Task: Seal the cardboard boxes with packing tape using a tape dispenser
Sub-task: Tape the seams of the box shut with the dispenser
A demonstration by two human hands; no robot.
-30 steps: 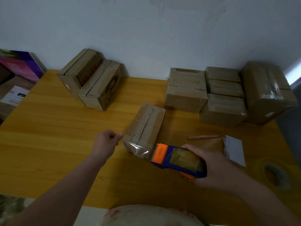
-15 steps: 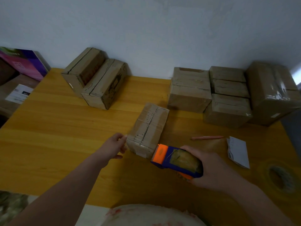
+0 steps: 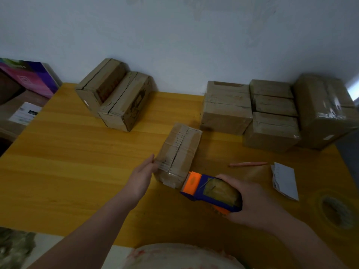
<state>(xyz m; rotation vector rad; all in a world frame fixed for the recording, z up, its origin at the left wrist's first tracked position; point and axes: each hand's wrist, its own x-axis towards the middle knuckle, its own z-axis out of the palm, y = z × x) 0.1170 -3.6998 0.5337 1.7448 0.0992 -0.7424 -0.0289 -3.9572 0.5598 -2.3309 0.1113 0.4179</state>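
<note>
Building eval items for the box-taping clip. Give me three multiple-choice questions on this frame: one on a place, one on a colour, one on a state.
1. Where is the folded white paper?
A. on the table, right of the tape dispenser
B. leaning on the wall
C. on the floor

2. What colours is the tape dispenser?
A. red and white
B. blue and orange
C. all black

3. What is the left hand doing?
A. gripping the tape dispenser
B. lying flat on the table, away from everything
C. touching the near left corner of the centre box

Answers:
1 A: the paper lies on the tabletop beyond the right hand, which holds the dispenser.
2 B: the body is blue and the front piece orange.
3 C: its fingertips meet the box's side.
</note>
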